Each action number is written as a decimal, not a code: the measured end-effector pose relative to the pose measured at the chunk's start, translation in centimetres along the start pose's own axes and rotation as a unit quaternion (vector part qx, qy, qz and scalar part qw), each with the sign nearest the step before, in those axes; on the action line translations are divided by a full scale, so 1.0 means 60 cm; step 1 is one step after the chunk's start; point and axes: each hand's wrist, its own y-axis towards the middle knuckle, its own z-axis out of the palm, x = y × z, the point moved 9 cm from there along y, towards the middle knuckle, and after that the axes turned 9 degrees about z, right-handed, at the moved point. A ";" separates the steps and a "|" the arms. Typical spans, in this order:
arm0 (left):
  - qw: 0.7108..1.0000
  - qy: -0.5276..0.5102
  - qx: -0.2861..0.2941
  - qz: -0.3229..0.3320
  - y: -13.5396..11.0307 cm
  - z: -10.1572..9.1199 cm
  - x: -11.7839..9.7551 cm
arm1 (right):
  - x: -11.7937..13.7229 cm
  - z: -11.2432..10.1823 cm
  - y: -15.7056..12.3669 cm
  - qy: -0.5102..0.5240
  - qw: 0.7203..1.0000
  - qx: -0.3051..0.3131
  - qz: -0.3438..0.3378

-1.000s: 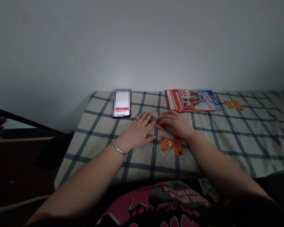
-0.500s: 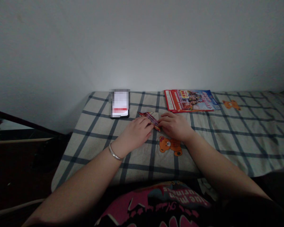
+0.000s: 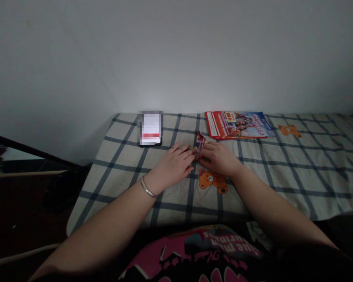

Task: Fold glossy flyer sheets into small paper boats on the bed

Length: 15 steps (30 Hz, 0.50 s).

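Observation:
A small folded piece of printed paper (image 3: 200,143), dark purple and red, stands between my hands over the checked cloth. My right hand (image 3: 220,157) has its fingers bent around the paper's right side and grips it, hiding part of it. My left hand (image 3: 175,164), with a silver bangle at the wrist, lies palm down with fingers stretched out and slightly apart. Its fingertips reach the lower left edge of the paper; whether they press on it I cannot tell.
A phone (image 3: 151,129) with a lit, blurred screen lies near the wall at left. Behind my right hand is a stack of colourful leaflets (image 3: 238,125). Checked cloth with bear prints covers the table (image 3: 114,178), its far edge against the wall (image 3: 176,55).
The folded paper has turned from lying slanted between both hands to pointing up and away by my right hand. My left hand has shifted slightly right and its fingers have spread.

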 end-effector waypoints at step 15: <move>0.998 -0.001 -0.022 0.061 -0.005 -0.019 -0.008 | -0.023 0.007 0.005 0.026 0.997 -0.015 0.064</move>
